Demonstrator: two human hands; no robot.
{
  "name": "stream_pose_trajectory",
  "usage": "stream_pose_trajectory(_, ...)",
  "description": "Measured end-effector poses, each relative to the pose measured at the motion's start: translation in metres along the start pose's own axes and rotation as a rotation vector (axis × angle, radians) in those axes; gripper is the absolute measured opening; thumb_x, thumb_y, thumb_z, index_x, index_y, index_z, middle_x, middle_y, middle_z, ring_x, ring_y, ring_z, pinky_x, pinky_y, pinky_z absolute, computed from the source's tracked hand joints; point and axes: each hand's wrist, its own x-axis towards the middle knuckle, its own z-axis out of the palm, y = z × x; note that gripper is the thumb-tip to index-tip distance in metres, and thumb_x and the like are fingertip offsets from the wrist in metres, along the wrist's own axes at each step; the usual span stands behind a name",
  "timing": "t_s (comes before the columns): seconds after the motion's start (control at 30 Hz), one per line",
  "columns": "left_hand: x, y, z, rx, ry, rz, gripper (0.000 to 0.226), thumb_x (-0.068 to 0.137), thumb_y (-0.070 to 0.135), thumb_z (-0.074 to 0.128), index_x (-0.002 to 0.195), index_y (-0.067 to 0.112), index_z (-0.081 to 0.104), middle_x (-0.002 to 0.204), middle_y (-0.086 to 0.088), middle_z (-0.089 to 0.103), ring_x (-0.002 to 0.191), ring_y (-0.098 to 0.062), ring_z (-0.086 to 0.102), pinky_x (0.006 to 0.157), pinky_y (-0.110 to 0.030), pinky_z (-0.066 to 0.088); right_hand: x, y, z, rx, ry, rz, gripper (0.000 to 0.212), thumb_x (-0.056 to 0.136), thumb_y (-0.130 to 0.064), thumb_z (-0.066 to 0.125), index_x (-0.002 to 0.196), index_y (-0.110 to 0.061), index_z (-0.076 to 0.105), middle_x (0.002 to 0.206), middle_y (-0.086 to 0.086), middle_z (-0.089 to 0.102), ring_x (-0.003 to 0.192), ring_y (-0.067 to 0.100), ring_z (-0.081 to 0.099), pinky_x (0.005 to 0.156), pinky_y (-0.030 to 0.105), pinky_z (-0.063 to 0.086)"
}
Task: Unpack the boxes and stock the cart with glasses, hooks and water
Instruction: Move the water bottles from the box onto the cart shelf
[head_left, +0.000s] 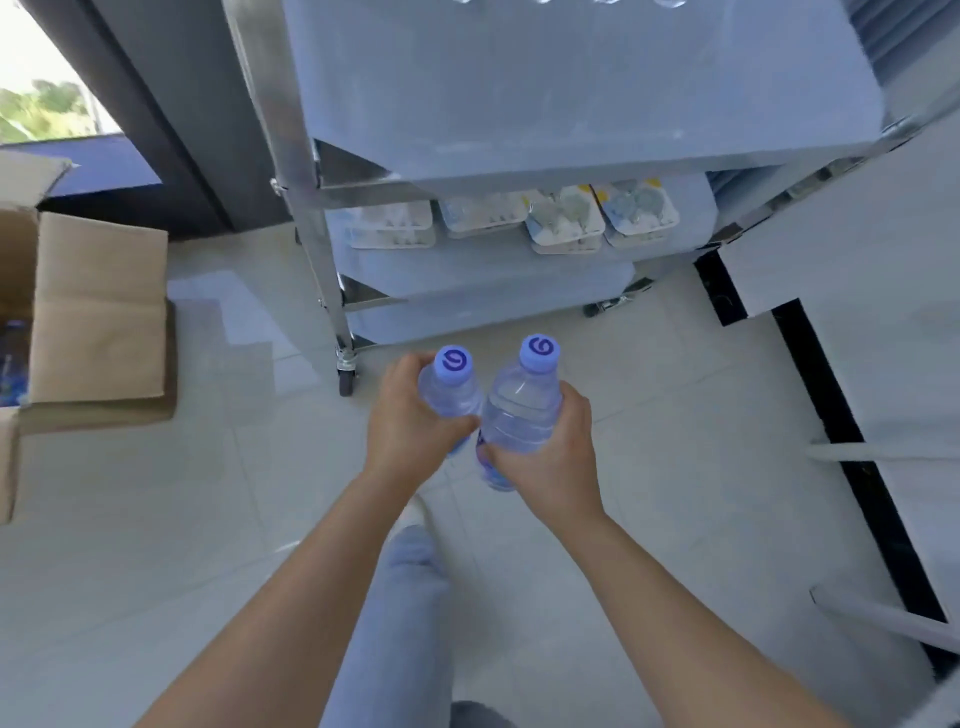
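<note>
Both hands are wrapped round water bottles: my left hand (402, 421) curls round the left bottle (451, 387) w/ thumb across the front, my right hand (550, 452) grips the right bottle (522, 410) round its body from the right side. Bottles are upright-ish, caps toward the camera, shoulders touching or nearly so btwn the hands; can't tell which for sure. Below the forearms I see a knee in light trousers, so I'm standing just short of the cart (311, 218). Step in hand, as I read it: the water part of stocking, 2 bottles carried over and not yet set down. Cart sits just ahead of the bottles, its near corner post and caster closest to the left hand. Bottom shelf (483, 306) looks bare in the part I can see; middle shelf (691, 197) already holds a row of blister packs (563, 218), prob the hooks. Top tray (571, 78) is far side, w/ what seem to be bottle caps at the frame's upper edge, too cropped to be sure. Next move needs a reach fwd and a pick of shelf; bottles kept upright and set down w/o knocking each other. Off to my left, well apart, the open cardboard box (98, 312) shows more bottles inside, so more trips likely.
</note>
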Motion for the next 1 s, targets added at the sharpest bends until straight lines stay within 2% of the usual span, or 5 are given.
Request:
stream_pose_trajectory(0.2, 0.049, 0.015, 0.094, -0.054, 0.000, -0.016, 0.048, 0.061, 0.004, 0.079, 0.080, 0.031, 0.044, 0.074, 0.015, 0.052, 0.059, -0.004, 0.050, 0.054, -0.002, 0.038, 0.089, 0.060, -0.051, -0.080, -0.027, 0.019, 0.062, 0.055, -0.045, 0.076, 0.100, -0.009, 0.056, 0.094, 0.014, 0.062, 0.073, 0.028, 0.066, 0.056, 0.044, 0.056)
stream_pose_trajectory(0.33, 0.079, 0.008, 0.141, -0.073, 0.047, -0.077, 0.057, 0.060, 0.010, 0.082, 0.100, 0.025, 0.045, 0.089, 0.018, 0.052, 0.075, 0.004, 0.053, 0.061, -0.002, 0.039, 0.136, 0.097, -0.062, -0.087, -0.017, -0.021, 0.068, 0.052, -0.040, 0.079, 0.104, -0.004, 0.054, 0.097, 0.011, 0.061, 0.076, 0.026, 0.064, 0.057, 0.041, 0.056)
stream_pose_trajectory(0.5, 0.135, -0.012, 0.185, 0.109, 0.012, -0.010, 0.053, 0.059, 0.015, 0.082, 0.097, 0.025, 0.046, 0.095, 0.008, 0.056, 0.085, -0.014, 0.057, 0.069, -0.023, 0.042, 0.209, 0.144, -0.064, -0.080, -0.127, -0.156, 0.068, 0.050, -0.035, 0.080, 0.103, 0.000, 0.054, 0.098, 0.010, 0.059, 0.077, 0.024, 0.062, 0.062, 0.039, 0.055)
stream_pose_trajectory(0.73, 0.223, -0.082, 0.249, 0.105, 0.242, 0.127, 0.053, 0.058, 0.020, 0.085, 0.097, 0.025, 0.049, 0.097, 0.007, 0.057, 0.081, -0.009, 0.051, 0.063, -0.013, 0.035, 0.340, 0.216, -0.027, -0.027, -0.229, -0.411, 0.046, 0.058, -0.027, 0.083, 0.094, -0.011, 0.059, 0.090, 0.011, 0.063, 0.078, 0.029, 0.066, 0.061, 0.043, 0.056)
stream_pose_trajectory(1.0, 0.290, -0.119, 0.285, 0.096, 0.414, 0.313, 0.048, 0.061, 0.023, 0.081, 0.095, 0.029, 0.048, 0.079, 0.018, 0.055, 0.081, -0.012, 0.056, 0.068, -0.022, 0.045, 0.409, 0.247, 0.001, 0.110, -0.125, -0.735, 0.060, 0.053, -0.017, 0.086, 0.100, -0.026, 0.049, 0.104, 0.004, 0.056, 0.094, 0.013, 0.060, 0.077, 0.027, 0.052)
